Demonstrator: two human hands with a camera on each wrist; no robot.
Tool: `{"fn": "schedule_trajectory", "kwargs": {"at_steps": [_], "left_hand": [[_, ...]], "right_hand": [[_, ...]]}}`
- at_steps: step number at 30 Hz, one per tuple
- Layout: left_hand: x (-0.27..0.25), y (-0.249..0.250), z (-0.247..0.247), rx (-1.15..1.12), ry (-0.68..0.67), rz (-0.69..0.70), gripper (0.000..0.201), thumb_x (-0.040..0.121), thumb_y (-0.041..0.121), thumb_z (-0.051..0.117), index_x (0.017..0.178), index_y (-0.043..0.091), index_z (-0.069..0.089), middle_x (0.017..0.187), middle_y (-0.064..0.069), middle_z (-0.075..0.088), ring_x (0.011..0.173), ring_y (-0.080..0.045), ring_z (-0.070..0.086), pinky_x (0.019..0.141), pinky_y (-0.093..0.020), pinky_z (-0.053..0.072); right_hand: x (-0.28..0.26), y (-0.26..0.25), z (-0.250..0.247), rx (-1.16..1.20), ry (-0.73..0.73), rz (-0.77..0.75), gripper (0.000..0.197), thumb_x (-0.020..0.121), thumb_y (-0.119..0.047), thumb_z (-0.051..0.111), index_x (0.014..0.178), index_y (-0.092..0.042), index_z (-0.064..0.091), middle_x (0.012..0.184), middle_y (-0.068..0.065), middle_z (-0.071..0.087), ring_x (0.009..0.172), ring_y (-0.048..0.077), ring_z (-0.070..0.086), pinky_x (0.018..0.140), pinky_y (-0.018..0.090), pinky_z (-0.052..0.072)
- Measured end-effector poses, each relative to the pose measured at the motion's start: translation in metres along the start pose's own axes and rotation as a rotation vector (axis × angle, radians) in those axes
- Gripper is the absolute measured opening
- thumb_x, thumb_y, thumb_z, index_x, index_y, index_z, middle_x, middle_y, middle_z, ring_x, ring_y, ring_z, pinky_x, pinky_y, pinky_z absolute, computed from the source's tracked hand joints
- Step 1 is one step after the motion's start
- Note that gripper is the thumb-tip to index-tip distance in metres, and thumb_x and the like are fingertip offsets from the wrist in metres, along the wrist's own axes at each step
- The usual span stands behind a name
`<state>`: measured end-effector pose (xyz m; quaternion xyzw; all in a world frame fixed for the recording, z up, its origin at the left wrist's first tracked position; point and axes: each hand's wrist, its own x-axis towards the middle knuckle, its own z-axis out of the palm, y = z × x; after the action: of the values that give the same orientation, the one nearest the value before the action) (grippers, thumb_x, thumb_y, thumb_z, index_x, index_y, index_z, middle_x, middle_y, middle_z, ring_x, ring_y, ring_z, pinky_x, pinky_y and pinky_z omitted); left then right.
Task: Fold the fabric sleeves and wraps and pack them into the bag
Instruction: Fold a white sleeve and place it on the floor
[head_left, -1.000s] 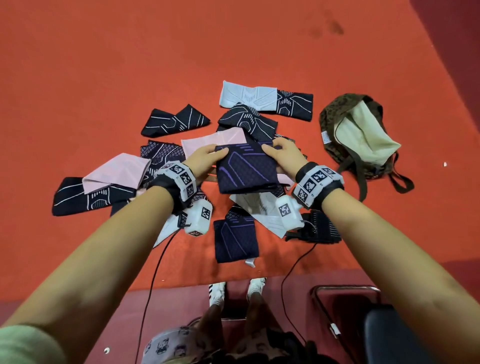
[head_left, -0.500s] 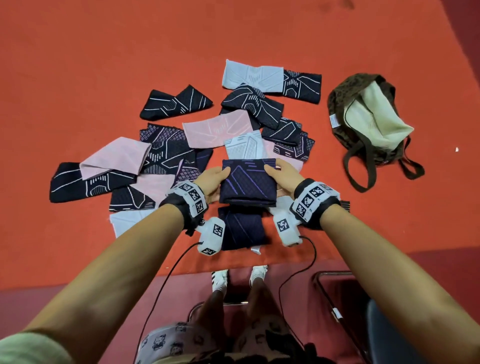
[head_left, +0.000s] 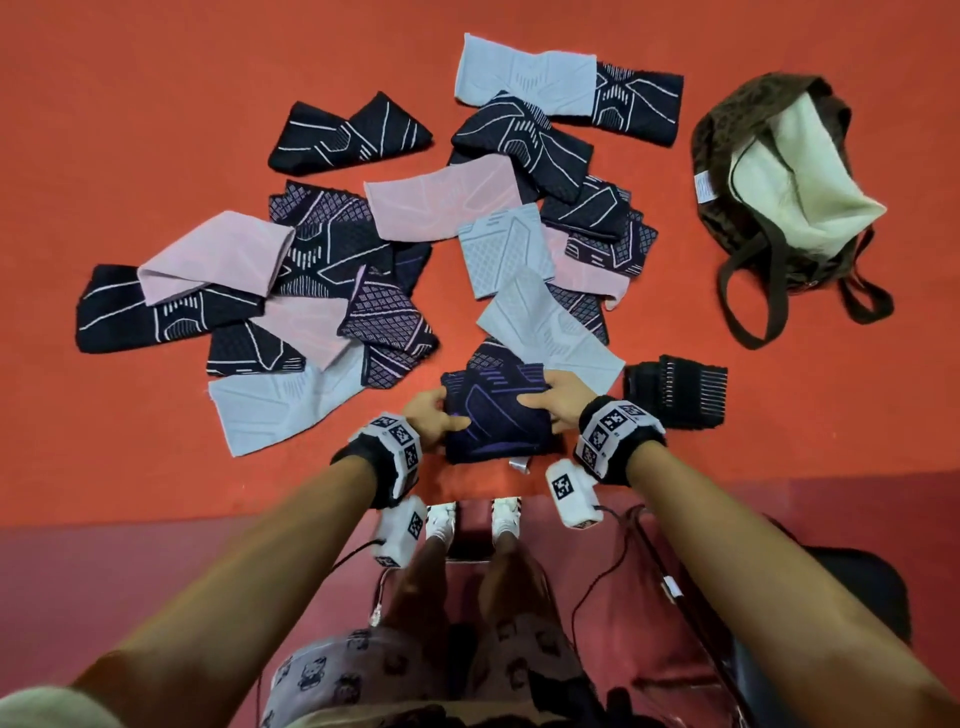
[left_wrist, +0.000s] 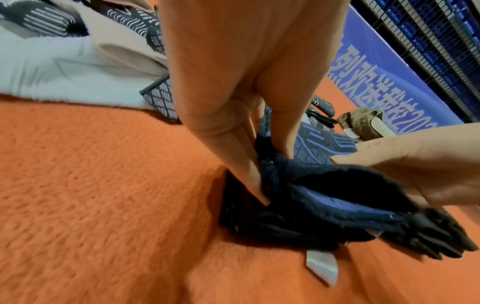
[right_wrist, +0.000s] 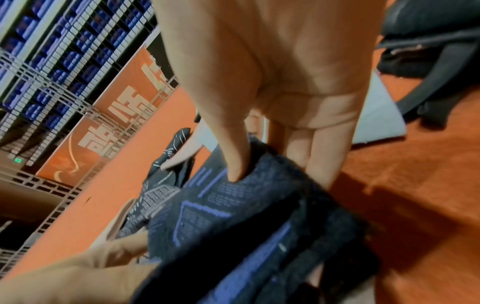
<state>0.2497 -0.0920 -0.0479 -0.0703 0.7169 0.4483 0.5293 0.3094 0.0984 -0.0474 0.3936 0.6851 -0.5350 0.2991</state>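
A folded dark navy sleeve with purple lines is held low over another folded navy piece at the near edge of the orange carpet. My left hand pinches its left edge, thumb on top. My right hand pinches its right edge, thumb on top and fingers beneath. The navy sleeve fills the right wrist view. The brown bag with a cream lining lies open at the far right, apart from both hands.
Several unfolded sleeves in black, pink and pale blue lie scattered across the carpet. A folded black piece sits right of my right hand. A dark red floor strip, my feet and a chair lie below the carpet edge.
Both hands have carried the folded navy sleeve toward me, from the middle of the pile down onto the navy piece at the carpet's near edge.
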Motion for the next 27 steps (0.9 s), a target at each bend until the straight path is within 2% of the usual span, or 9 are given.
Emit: {"fn": "schedule_trajectory", "kwargs": {"at_steps": [2,5,8,10,12,15,17,24,27], "left_hand": [[0.009,-0.007,0.002,0.04,0.043,0.026,0.045,0.084,-0.015,0.055,0.128,-0.006,0.046,0.114,-0.035,0.059,0.077,-0.022,0.058,0.073,-0.033,0.056],[0.02,-0.014,0.001,0.229,0.051,-0.015,0.043,0.078,-0.004,0.069,0.12,-0.002,0.057,0.122,-0.021,0.061,0.108,-0.031,0.059,0.1,-0.039,0.045],[0.021,-0.014,0.001,0.304,0.058,-0.077,0.041,0.076,0.006,0.074,0.113,0.001,0.06,0.117,-0.016,0.065,0.107,-0.031,0.061,0.095,-0.035,0.047],[0.02,-0.014,0.002,0.424,0.148,-0.037,0.054,0.076,0.015,0.076,0.121,0.002,0.048,0.116,-0.015,0.062,0.107,-0.032,0.058,0.084,-0.03,0.044],[0.017,-0.014,0.002,0.479,0.226,0.065,0.077,0.078,0.026,0.075,0.138,0.013,0.029,0.124,-0.016,0.058,0.111,-0.034,0.056,0.09,-0.033,0.044],[0.022,-0.014,-0.002,0.747,0.21,0.179,0.069,0.086,0.044,0.062,0.142,0.036,0.023,0.13,-0.011,0.055,0.111,-0.034,0.057,0.097,-0.043,0.046],[0.028,-0.01,-0.006,0.889,0.205,0.192,0.057,0.087,0.047,0.057,0.138,0.037,0.031,0.124,-0.011,0.048,0.107,-0.035,0.057,0.091,-0.046,0.048],[0.042,-0.014,-0.007,0.959,0.25,0.254,0.048,0.09,0.046,0.053,0.133,0.03,0.038,0.115,-0.011,0.045,0.107,-0.031,0.051,0.083,-0.043,0.046],[0.041,-0.007,-0.009,0.961,0.29,0.304,0.058,0.083,0.047,0.063,0.133,0.029,0.042,0.123,-0.01,0.04,0.115,-0.031,0.043,0.093,-0.044,0.044]], "right_hand": [[0.007,0.007,0.006,-0.031,0.012,0.003,0.025,0.085,-0.013,0.066,0.11,-0.013,0.066,0.083,0.003,0.064,0.066,0.016,0.057,0.056,0.022,0.043],[0.012,0.011,0.011,-0.066,0.044,-0.048,0.029,0.084,-0.01,0.067,0.112,-0.006,0.066,0.091,0.005,0.062,0.074,0.015,0.058,0.053,0.017,0.038],[0.014,0.011,0.011,-0.149,0.048,-0.037,0.025,0.082,-0.015,0.07,0.105,-0.008,0.067,0.092,0.004,0.065,0.075,0.016,0.061,0.055,0.021,0.047],[0.015,0.012,0.01,-0.275,0.057,-0.047,0.022,0.08,-0.022,0.072,0.097,-0.01,0.065,0.098,0.007,0.068,0.085,0.024,0.064,0.066,0.033,0.055],[0.012,0.013,0.01,-0.403,0.131,-0.113,0.027,0.078,-0.024,0.072,0.095,-0.014,0.054,0.104,0.007,0.062,0.09,0.026,0.06,0.075,0.037,0.051],[0.013,0.016,0.011,-0.606,0.168,-0.272,0.06,0.082,-0.027,0.067,0.134,-0.022,0.036,0.126,0.01,0.047,0.109,0.029,0.052,0.095,0.041,0.045],[0.018,0.018,0.012,-0.715,0.122,-0.349,0.067,0.087,-0.027,0.061,0.145,-0.025,0.028,0.135,0.011,0.042,0.12,0.03,0.045,0.104,0.04,0.038],[0.033,0.018,0.01,-0.723,0.105,-0.379,0.057,0.09,-0.033,0.057,0.143,-0.023,0.035,0.129,0.012,0.042,0.116,0.029,0.048,0.101,0.037,0.04],[0.034,0.017,0.005,-0.655,0.127,-0.365,0.054,0.09,-0.038,0.057,0.139,-0.022,0.041,0.127,0.011,0.045,0.116,0.027,0.049,0.102,0.037,0.04]]}}
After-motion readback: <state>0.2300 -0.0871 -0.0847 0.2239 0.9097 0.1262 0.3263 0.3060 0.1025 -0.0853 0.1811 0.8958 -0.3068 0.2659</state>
